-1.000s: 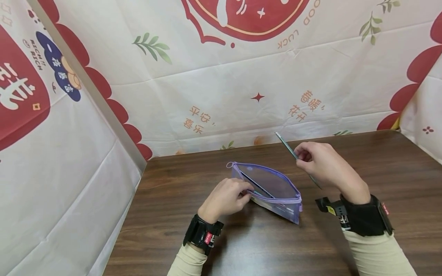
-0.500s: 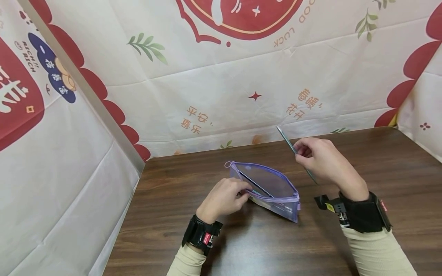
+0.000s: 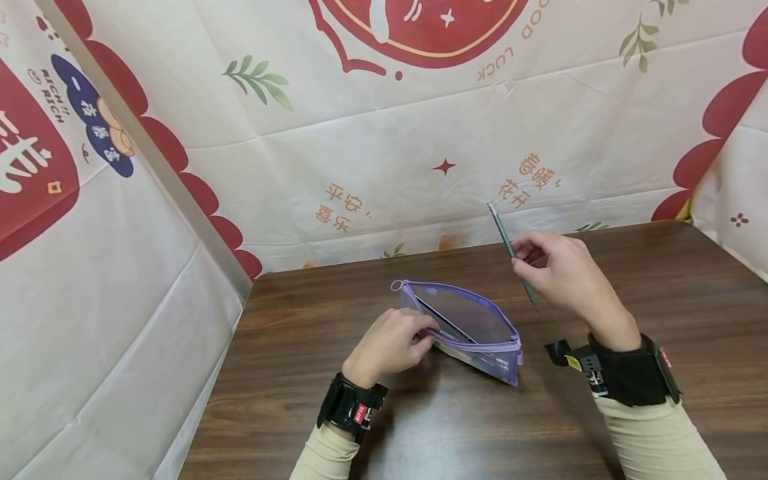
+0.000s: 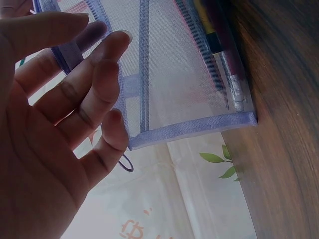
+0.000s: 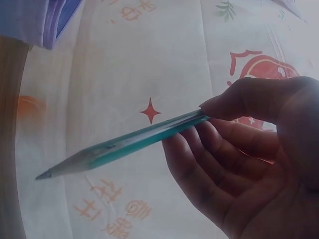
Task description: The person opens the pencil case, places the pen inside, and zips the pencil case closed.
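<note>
A purple mesh zip pencil case [image 3: 501,365] stands unzipped on the table in the head view. My left hand [image 3: 389,343] pinches its near rim, with a finger inside the mesh in the left wrist view. Pencils and pens [image 4: 212,47] lie in the case, seen through the mesh; one long dark stick [image 3: 447,321] slants across the opening. To the right of the case, my right hand [image 3: 561,272] holds a green pencil [image 3: 501,230] in the air between thumb and fingers. Its sharpened tip [image 5: 44,175] points down, and the other end leans up toward the back.
The brown wooden table [image 3: 288,413] reaches back to a white printed cloth [image 3: 384,147] hanging behind it. Another cloth-covered panel [image 3: 132,287] stands along the left side. A wrist strap with a camera [image 3: 579,360] juts out from the right wrist.
My right hand has risen slightly, and the pencil has turned more upright, its lower tip swinging left. The left hand and the pencil case have stayed in place.
</note>
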The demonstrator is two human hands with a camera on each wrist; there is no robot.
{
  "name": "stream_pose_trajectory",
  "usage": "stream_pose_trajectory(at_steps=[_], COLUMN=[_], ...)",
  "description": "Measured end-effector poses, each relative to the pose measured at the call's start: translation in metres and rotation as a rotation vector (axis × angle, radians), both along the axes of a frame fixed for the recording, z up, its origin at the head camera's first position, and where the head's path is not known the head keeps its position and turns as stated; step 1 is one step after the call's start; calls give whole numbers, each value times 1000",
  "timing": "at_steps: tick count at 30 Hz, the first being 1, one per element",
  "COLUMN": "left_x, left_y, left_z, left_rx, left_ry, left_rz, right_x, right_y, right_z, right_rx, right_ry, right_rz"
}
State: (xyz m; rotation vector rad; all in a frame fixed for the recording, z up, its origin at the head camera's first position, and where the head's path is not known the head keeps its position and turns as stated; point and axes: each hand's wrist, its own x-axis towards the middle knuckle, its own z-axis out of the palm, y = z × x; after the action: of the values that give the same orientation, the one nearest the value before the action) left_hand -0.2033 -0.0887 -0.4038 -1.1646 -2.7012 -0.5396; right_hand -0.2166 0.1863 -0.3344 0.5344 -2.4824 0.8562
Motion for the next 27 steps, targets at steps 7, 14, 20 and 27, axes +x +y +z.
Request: stream_pose_trajectory(at_steps=[7,14,20,27], left_x=[0,1,1,1], left_y=[0,0,0,0], left_z=[-1,0,0,0], left_rx=[0,3,2,0], left_ry=[11,10,4,5], left_rz=[-6,-5,-6,-3], right_x=[3,4,4,7], right_y=[-1,-2,-5,-8], right_z=[3,3,3,4], right_rx=[-55,-95,-131,-157], right_ry=[18,57,95,106], right_rz=[-12,-36,-27,-14])
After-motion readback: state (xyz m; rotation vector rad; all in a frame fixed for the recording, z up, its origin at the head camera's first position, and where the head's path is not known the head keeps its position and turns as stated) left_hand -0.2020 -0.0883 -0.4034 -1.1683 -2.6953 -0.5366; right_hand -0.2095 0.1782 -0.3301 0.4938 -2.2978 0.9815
